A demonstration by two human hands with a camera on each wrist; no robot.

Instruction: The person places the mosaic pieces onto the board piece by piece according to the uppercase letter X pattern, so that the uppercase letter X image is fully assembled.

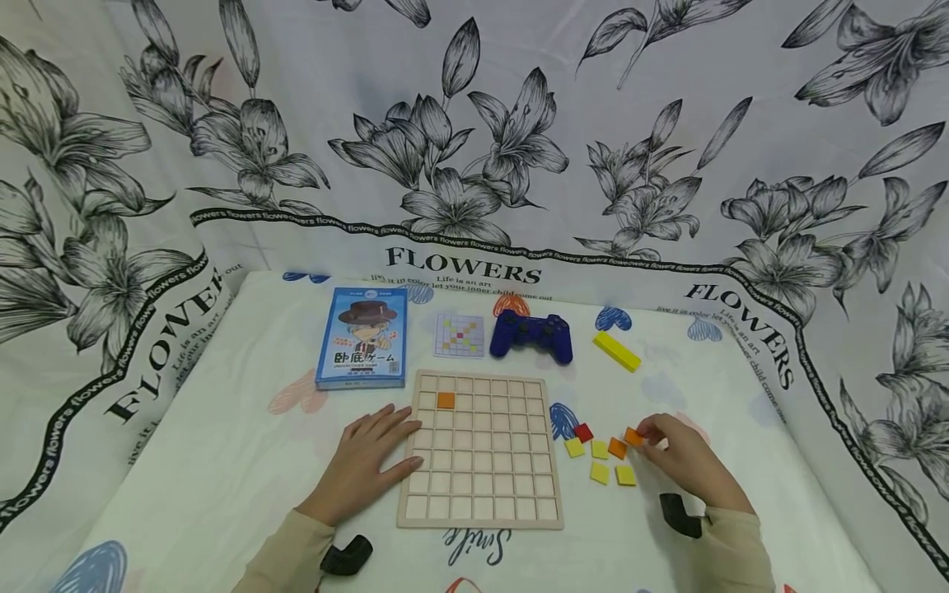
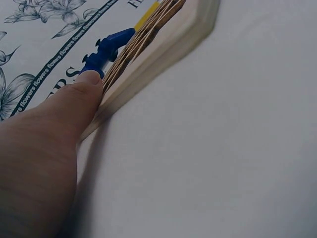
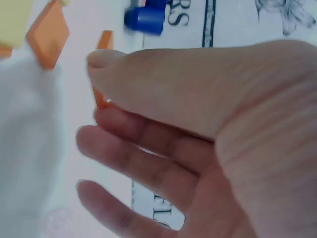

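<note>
A wooden grid board lies on the cloth, with one orange tile in a cell near its upper left. My left hand rests at the board's left edge, fingers spread and touching the frame; its thumb shows along the rim in the left wrist view. To the right of the board, my right hand pinches an orange square tile between thumb and finger. Beside it lie another orange tile, a red tile and several yellow tiles.
Behind the board stand a blue card-game box, a small pattern card, a dark blue game controller and a yellow bar. A white floral curtain hangs around the back and sides of the table.
</note>
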